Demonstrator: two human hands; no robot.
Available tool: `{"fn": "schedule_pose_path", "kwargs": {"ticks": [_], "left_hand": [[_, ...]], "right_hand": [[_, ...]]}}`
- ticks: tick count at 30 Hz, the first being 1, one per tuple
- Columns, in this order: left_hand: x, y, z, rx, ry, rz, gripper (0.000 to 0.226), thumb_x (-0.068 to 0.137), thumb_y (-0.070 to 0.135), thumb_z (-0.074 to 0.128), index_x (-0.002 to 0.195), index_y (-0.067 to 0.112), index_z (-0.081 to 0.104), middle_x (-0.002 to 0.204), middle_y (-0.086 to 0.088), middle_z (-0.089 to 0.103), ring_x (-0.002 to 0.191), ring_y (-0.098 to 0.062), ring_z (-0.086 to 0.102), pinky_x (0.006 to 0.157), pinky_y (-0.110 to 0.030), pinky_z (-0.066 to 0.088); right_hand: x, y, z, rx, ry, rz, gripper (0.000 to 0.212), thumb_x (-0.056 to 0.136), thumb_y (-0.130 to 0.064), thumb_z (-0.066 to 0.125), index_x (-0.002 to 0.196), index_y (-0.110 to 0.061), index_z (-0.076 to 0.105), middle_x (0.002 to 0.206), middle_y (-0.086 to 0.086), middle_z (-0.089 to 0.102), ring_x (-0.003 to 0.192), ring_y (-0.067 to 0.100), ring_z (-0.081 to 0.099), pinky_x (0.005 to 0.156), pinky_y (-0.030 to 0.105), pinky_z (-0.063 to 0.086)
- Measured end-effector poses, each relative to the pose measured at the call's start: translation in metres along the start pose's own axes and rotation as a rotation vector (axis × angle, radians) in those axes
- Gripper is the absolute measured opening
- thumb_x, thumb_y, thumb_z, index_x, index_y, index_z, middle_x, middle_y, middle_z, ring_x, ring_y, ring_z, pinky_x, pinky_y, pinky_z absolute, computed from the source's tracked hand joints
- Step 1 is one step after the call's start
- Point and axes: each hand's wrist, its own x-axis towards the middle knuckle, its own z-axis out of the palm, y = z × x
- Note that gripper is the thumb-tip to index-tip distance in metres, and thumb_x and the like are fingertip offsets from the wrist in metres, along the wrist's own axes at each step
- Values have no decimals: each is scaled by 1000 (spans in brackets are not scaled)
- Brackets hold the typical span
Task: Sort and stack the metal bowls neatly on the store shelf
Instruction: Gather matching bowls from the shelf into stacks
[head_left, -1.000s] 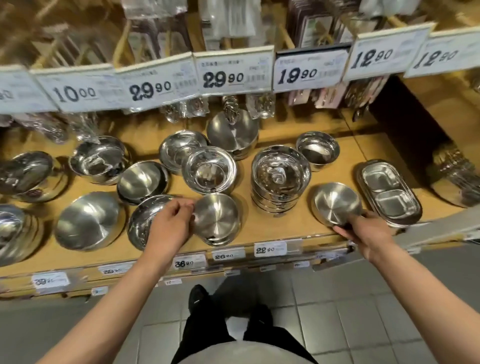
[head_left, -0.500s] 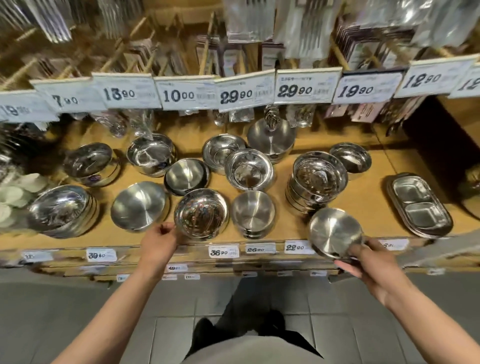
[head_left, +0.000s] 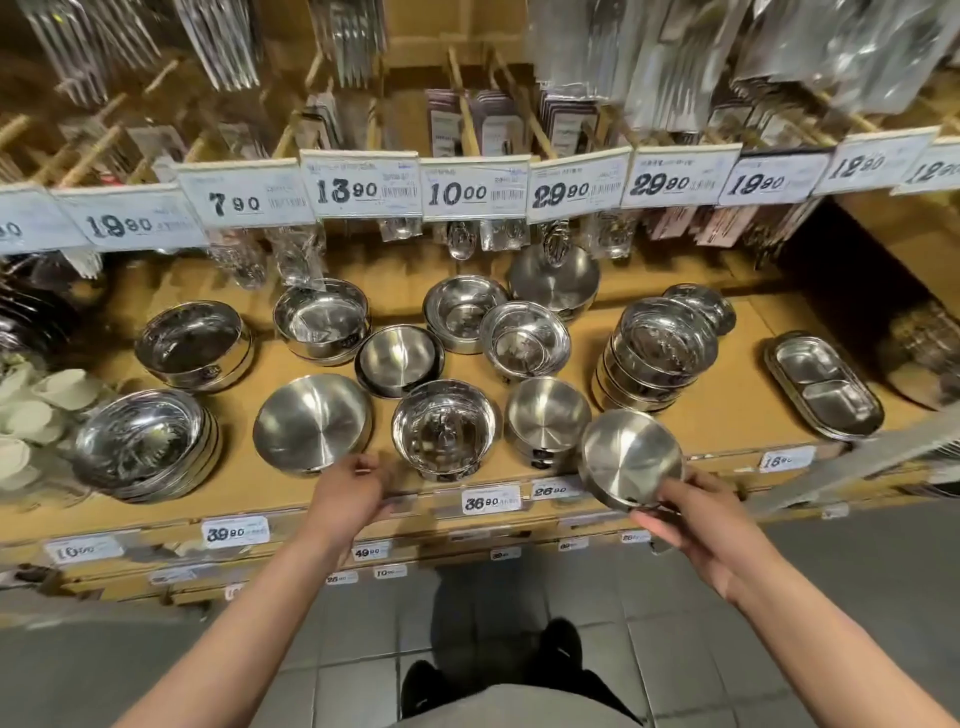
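Down at the lower right of the frame, the right hand (head_left: 696, 525) pinches a small brushed-steel bowl (head_left: 630, 457) by its near rim, fingers curled round the edge, and holds it tilted over the front lip of the tan wooden shelf (head_left: 727, 415). Just left of that bowl, a stack of matching matte steel bowls (head_left: 547, 421) stands on the shelf, and left again sits a shiny mirror-finish bowl (head_left: 444, 427). The left hand (head_left: 349, 493) hovers at the shelf's front edge in the lower centre, between the shiny bowl and a wide shallow brushed-steel bowl (head_left: 312, 423); its fingers look loosely bent with nothing in them. Right of centre stands a taller stack of polished bowls (head_left: 657, 353), and at the far right lies an oval two-compartment steel tray (head_left: 823, 385). More steel bowls are spread over the middle and left of the shelf. White price tags (head_left: 363, 183) hang in a row across the upper part of the frame.
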Motion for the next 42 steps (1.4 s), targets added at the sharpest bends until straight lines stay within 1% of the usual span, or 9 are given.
{"fn": "schedule_pose_path", "kwargs": {"ticks": [6, 10, 15, 19, 23, 27, 33, 38, 42], "left_hand": [[1, 10, 8, 81, -56, 72, 10, 95, 1, 57, 103, 5, 60, 95, -15, 69, 64, -19, 72, 47, -22, 52], [-4, 35, 32, 92, -133, 163, 12, 98, 11, 58, 99, 20, 66, 85, -5, 70, 67, -23, 73, 70, -44, 65], [-15, 75, 85, 89, -388, 232, 11, 96, 33, 67, 96, 22, 71, 103, 0, 72, 93, -12, 71, 83, -28, 61], [-13, 87, 107, 198, -315, 280, 19, 94, 24, 68, 109, 13, 71, 104, -2, 71, 101, -22, 69, 94, -43, 59], [-4, 84, 110, 241, -204, 323, 13, 90, 8, 64, 92, 15, 74, 92, -6, 74, 88, -26, 70, 85, -46, 58], [3, 79, 117, 262, -149, 395, 25, 90, 8, 67, 81, 31, 70, 76, 13, 67, 70, -7, 61, 62, -20, 46], [9, 73, 123, 298, -108, 423, 37, 93, 11, 67, 75, 43, 63, 77, 20, 65, 67, 1, 57, 51, -3, 42], [14, 70, 122, 314, -120, 432, 13, 95, 16, 68, 100, 25, 75, 85, 14, 69, 72, 2, 59, 60, -5, 43], [12, 65, 118, 329, -164, 416, 13, 94, 9, 64, 85, 2, 71, 75, 2, 62, 61, -5, 50, 63, -22, 43]], "right_hand": [[-8, -8, 30, 21, -40, -39, 33, 92, 7, 58, 124, 0, 57, 114, 21, 69, 73, 21, 77, 55, 25, 61], [-4, -24, 54, -38, -87, -62, 41, 94, 3, 59, 135, -1, 53, 110, 17, 68, 71, 22, 77, 61, 29, 64], [7, -35, 75, -96, -127, -55, 42, 94, 3, 60, 134, -5, 52, 124, 18, 62, 77, 27, 78, 54, 26, 61], [14, -40, 81, -178, -144, -44, 36, 93, 1, 63, 125, -8, 50, 123, 21, 61, 75, 27, 76, 54, 29, 63], [26, -41, 81, -294, -136, -72, 18, 92, -7, 69, 105, -6, 55, 107, 22, 67, 78, 27, 71, 58, 30, 63], [39, -37, 81, -421, -62, -200, 7, 94, -9, 66, 90, -8, 60, 73, 7, 67, 54, 14, 66, 56, 30, 60], [48, -32, 81, -461, -45, -242, 11, 91, -12, 69, 81, -8, 65, 55, -2, 68, 61, 20, 68, 86, 53, 60], [55, -29, 79, -479, -42, -224, 12, 92, -12, 70, 84, -4, 69, 55, -3, 70, 63, 17, 70, 87, 56, 59], [57, -24, 76, -511, -39, -241, 13, 93, -11, 68, 87, -1, 70, 68, 7, 72, 74, 27, 69, 92, 60, 55]]}}
